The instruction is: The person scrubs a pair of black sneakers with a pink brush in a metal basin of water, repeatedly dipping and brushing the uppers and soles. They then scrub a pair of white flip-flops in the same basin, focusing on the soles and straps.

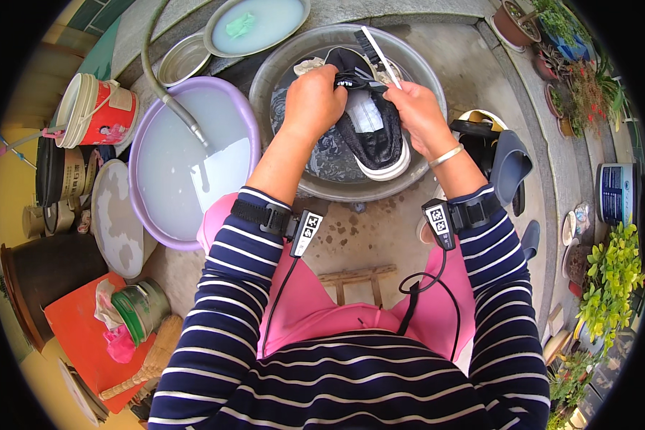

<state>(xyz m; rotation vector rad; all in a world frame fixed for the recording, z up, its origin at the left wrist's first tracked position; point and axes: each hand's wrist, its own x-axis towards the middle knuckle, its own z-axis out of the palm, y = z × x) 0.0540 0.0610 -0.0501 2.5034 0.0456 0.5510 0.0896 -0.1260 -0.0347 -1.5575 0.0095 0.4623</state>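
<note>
A black sneaker with a white sole [385,167] is tilted over a round metal basin [349,192] that holds dark water. My left hand [318,99] grips the shoe near its laces and tongue. Between the fingers of my right hand [416,113] are the laces or upper edge of the shoe and the white handle of a scrubbing brush [379,54], whose black bristles point up and left. Behind the shoe, part of another light-soled shoe [307,65] shows in the basin.
Left of the basin stands a purple tub [133,177] of cloudy water with a hose [180,110] in it. A metal bowl [185,59] and a basin with a green cloth [241,24] lie beyond. Blue slippers [508,166] are at the right, near potted plants [610,274]. A wooden stool [360,275] is below.
</note>
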